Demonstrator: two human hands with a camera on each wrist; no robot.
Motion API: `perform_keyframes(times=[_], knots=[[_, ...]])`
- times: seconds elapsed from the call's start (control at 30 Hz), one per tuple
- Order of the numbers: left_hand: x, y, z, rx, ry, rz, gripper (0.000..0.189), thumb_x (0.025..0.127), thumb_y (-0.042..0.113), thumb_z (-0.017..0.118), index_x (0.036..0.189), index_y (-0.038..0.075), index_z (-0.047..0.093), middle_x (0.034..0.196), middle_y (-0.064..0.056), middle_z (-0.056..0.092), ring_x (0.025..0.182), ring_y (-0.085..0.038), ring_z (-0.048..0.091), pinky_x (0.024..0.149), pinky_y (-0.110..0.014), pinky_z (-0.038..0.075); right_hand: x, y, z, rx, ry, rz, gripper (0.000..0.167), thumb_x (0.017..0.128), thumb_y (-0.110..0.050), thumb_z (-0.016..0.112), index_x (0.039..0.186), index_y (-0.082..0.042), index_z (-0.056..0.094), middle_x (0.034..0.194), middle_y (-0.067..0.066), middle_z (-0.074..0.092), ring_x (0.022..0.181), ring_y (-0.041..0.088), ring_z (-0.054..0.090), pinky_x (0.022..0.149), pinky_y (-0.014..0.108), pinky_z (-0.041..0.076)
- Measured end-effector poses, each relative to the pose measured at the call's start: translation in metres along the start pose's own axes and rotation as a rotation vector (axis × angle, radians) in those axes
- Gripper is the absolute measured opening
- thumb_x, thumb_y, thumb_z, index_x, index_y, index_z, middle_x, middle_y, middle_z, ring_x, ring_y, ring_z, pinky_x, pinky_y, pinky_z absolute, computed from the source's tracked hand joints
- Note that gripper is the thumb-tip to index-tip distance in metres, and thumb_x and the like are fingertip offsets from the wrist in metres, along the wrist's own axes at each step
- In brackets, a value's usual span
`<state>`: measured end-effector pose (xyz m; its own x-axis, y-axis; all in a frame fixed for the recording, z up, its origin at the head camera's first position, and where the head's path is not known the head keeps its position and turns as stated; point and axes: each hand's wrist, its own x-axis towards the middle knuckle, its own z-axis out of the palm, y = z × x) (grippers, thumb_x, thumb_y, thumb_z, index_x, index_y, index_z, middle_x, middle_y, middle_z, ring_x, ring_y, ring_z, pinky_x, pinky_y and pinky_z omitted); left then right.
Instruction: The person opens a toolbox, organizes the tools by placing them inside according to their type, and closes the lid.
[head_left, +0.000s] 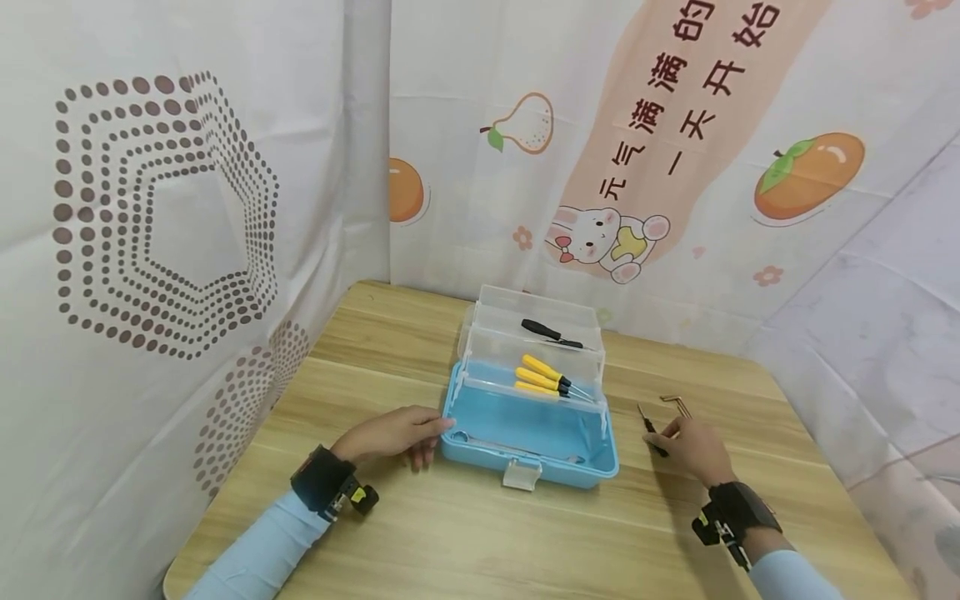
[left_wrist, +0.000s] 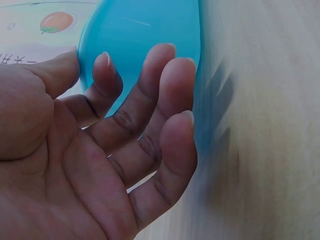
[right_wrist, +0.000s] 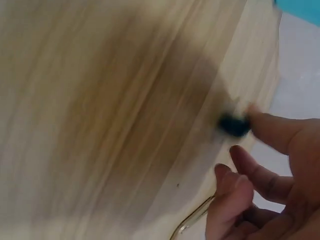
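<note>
A blue toolbox (head_left: 517, 471) stands with its lid raised. My left hand (head_left: 401, 432) is at its left side, thumb over the rim and loosely bent fingers against the outer wall (left_wrist: 135, 30). To the right of the box, my right hand (head_left: 693, 450) pinches a small screwdriver (head_left: 654, 435) with a black handle, its tip slanting away to the left. That dark handle (right_wrist: 234, 125) is blurred at my thumb tip in the right wrist view. A bent gold-coloured hex key (head_left: 678, 403) lies beside the same hand, partly hidden by the fingers.
Yellow-handled screwdrivers (head_left: 542, 375) rest in a clear tray of the toolbox, and black-handled tools (head_left: 542, 330) lie in the tray above. A long metal wrench (head_left: 510, 447) is in the blue bottom. Printed curtains (head_left: 457, 183) hang behind the wooden table (head_left: 450, 542).
</note>
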<state>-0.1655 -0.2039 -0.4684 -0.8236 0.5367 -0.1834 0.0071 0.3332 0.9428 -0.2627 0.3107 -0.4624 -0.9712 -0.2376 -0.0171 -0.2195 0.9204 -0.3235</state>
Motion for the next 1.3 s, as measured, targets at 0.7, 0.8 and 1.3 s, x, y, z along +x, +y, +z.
perform_keyframes(times=[0.7,0.8,1.3], knots=[[0.0,-0.003,0.001,-0.022,-0.008,0.021,0.055,0.111,0.043,0.044,0.094,-0.008,0.056,0.079,-0.014,0.065,0.063,-0.024,0.065,0.061,-0.039,0.06,-0.014,0.006,-0.002,0.183,-0.049,0.055,0.016,0.095,-0.002,0.07,0.101,0.012,0.072,0.084,0.013,0.072,0.072,0.024,0.07,0.059,0.029,0.058],[0.0,-0.002,0.001,-0.022,-0.008,0.019,0.055,0.111,0.042,0.043,0.094,-0.009,0.056,0.079,-0.014,0.065,0.063,-0.024,0.065,0.061,-0.038,0.06,-0.014,0.008,-0.002,0.145,-0.024,0.041,0.017,0.095,-0.003,0.071,0.101,0.012,0.072,0.086,0.015,0.072,0.074,0.026,0.069,0.061,0.033,0.058],[0.0,-0.004,0.001,-0.021,0.001,0.017,0.055,0.111,0.042,0.043,0.092,-0.007,0.057,0.079,-0.015,0.066,0.062,-0.024,0.065,0.06,-0.038,0.059,-0.014,0.013,-0.007,0.041,0.096,0.066,0.025,0.095,-0.012,0.07,0.105,0.01,0.073,0.093,0.023,0.073,0.079,0.032,0.066,0.065,0.045,0.052]])
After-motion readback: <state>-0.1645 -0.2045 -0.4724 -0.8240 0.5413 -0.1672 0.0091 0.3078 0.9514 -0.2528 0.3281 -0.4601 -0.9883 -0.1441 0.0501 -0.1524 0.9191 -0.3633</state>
